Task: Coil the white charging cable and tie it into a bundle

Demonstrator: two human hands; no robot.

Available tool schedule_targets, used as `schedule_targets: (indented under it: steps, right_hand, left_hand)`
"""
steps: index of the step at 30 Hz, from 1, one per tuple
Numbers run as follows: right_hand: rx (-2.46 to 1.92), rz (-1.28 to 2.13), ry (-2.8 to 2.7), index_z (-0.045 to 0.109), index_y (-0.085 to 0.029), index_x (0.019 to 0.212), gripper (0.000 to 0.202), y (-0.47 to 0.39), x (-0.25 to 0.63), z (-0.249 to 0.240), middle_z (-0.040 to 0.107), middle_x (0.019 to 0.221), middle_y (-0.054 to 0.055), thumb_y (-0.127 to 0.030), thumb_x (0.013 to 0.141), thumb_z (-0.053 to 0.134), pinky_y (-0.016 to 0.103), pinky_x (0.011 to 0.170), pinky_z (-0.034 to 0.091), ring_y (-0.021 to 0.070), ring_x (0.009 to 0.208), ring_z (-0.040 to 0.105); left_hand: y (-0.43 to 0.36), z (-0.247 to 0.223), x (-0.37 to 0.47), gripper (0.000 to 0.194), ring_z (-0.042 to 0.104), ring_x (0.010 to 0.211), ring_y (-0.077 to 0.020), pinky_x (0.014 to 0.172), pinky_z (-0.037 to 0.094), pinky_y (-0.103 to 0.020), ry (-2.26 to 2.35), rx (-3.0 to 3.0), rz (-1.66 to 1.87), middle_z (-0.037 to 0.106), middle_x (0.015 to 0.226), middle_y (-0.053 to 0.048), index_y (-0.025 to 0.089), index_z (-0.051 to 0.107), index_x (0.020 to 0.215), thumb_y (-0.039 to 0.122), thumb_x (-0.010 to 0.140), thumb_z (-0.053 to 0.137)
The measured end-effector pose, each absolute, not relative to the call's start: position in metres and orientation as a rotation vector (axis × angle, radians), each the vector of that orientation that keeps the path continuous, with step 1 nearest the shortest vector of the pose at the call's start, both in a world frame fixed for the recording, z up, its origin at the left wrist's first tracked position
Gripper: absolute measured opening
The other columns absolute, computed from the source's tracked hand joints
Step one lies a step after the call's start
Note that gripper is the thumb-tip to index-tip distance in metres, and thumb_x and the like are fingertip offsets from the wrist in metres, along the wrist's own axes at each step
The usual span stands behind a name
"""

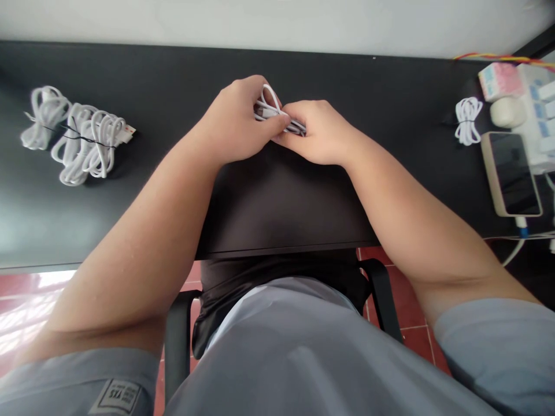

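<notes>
A white cable [271, 97], folded into a small bundle, is held between both hands above the black desk [286, 202]. My left hand [243, 118] is closed around its left part, with the thumb pressed across the front. My right hand [314, 130] pinches the right end of the same bundle, its fingers touching the left thumb. One loop of the cable stands up between the hands. Fingers cover much of the bundle, so its plug ends and any tie cannot be made out clearly.
Several coiled white cables [89, 138] with dark ties lie at the left. On the right are another tied white cable [468, 120], a phone [511, 173] with a lead plugged in, a white adapter [507, 111], a pink-and-white box [500, 81] and a power strip [535, 86].
</notes>
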State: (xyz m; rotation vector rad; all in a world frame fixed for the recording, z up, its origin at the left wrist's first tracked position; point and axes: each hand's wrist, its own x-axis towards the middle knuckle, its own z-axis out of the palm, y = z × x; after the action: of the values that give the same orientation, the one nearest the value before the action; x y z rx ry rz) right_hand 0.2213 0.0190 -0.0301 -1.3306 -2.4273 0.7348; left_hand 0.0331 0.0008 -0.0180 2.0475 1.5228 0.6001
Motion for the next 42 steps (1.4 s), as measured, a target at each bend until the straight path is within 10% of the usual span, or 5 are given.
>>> schedule_targets:
  steps: [42]
  right_hand:
    - [-1.338,0.662,-2.431,0.059,-0.023,0.079,0.029,0.0190,0.2206,-0.0302,0.068,0.076,0.003,-0.049,0.088,0.066,0.030,0.066,0.034,0.0205,0.080,0.060]
  left_hand:
    - [0.0015,-0.0191,0.0335,0.022,0.053,0.075,-0.0086,0.073,0.038,-0.027,1.524,2.074,0.657,0.071,0.093,-0.002,0.023,0.069,0.101,0.039,0.086,0.064]
